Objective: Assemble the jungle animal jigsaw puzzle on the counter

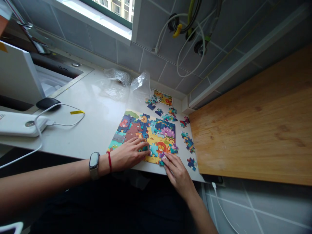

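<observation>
From the head camera, a partly built jigsaw puzzle (143, 138) lies near the middle of the frame, close to the front edge of the white worktop (97, 97). The left hand (128, 154) lies flat and open across the puzzle's lower left, its fingertips (143, 146) resting on the pieces. A wristwatch (94, 165) and a red string (109, 162) circle that wrist. The right hand (176, 172) comes up from the bottom of the frame, with its fingertips (165, 159) at a small piece (163, 158) on the puzzle's lower edge; I cannot tell whether that grip is closed on it. Loose pieces (188, 142) lie right of the puzzle, and a lone piece (191, 163) sits just below them. More pieces (151, 100) lie above it, beside a picture card (162, 97). A plastic bag (140, 86) lies farther up. At the left are a white power bank (20, 123) with its cable and a black mouse (48, 103). A wooden board (253, 113) fills the right side.
</observation>
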Motion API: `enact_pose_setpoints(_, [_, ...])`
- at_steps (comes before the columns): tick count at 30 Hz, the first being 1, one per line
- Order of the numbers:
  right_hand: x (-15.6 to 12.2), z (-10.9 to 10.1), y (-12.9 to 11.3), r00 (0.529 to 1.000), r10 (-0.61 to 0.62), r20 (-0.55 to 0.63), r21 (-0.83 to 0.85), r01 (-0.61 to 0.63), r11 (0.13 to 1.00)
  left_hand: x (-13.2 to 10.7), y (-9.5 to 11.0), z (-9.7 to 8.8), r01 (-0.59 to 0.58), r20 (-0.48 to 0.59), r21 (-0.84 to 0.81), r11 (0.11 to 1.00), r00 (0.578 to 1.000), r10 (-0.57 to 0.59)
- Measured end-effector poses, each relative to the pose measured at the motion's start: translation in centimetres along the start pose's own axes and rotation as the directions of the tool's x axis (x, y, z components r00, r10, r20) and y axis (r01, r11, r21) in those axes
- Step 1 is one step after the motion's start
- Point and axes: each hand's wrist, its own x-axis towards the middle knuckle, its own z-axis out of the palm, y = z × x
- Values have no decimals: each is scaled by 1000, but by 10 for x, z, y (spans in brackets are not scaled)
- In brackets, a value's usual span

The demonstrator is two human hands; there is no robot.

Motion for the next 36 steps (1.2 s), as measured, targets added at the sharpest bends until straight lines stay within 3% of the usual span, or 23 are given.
enact_pose_setpoints(11, [-11,-3,2,1000,-28,-6,31,28,999,-3,-3,9,-42,29,-41,998,999,44])
enact_pose_setpoints(15, [-17,1,-1,997,42,-61,39,-39,998,-3,1,14,-93,25,-54,994,995,94])
enact_pose_setpoints(22, [-18,4,-6,985,109,-133,74,-100,992,-1,5,19,-70,20,-42,997,997,71])
enact_pose_setpoints(29, [-18,6,-2,980,112,-162,55,-105,993,-8,0,19,-110,89,-38,993,990,113])
enact_pose_setpoints(36, [-9,10,-14,983,76,-165,-42,-84,996,-11,4,17,-88,71,-67,994,993,93])
